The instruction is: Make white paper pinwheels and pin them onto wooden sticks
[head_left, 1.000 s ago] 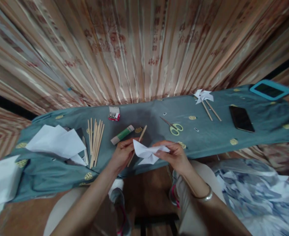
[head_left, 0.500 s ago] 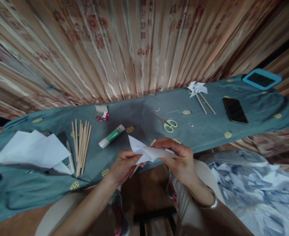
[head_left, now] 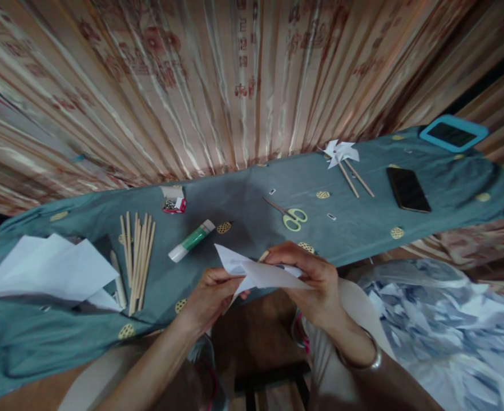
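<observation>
Being held just nearer the body than the scissors is a folded white paper, its left part clamped by the fingers of the left hand and its right part by those of the right hand. A wooden stick is held beneath it. To the left of the scissors, a glue stick, an open red-and-white box, loose sticks and white sheets are laid on the green cloth; to their right, paper pinwheels and a black phone are placed.
</observation>
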Tool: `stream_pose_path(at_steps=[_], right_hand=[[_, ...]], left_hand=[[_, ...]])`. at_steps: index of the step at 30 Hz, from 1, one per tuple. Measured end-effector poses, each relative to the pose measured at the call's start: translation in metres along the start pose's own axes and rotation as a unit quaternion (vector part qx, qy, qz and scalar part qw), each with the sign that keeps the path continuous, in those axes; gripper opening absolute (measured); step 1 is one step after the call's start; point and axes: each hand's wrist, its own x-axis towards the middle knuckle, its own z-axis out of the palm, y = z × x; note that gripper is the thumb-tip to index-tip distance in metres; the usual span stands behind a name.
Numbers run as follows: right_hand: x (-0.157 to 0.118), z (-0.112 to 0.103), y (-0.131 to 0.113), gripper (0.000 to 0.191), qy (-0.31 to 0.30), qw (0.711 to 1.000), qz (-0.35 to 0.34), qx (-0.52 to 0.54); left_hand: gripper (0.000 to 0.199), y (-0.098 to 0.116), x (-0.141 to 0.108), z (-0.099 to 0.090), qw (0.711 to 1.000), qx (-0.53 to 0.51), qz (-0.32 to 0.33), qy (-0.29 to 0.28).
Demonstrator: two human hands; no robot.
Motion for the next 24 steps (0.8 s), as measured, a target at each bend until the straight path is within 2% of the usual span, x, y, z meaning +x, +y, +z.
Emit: stream_pose_path(at_steps=[15, 24], right_hand=[[0.0020, 0.0000, -0.0058, 0.007, 0.001, 0.999, -0.006, -0.035], [-0.0004, -0.0007, -0.0053, 0.020, -0.010, 0.997, -0.054, -0.055]], left_hand=[[0.034, -0.0015, -0.0013, -0.0050, 1.000, -0.001, 0.003, -0.012], [0.034, 0.0022, -0.0038, -0.0029, 1.000, -0.004, 0.001, -0.022]])
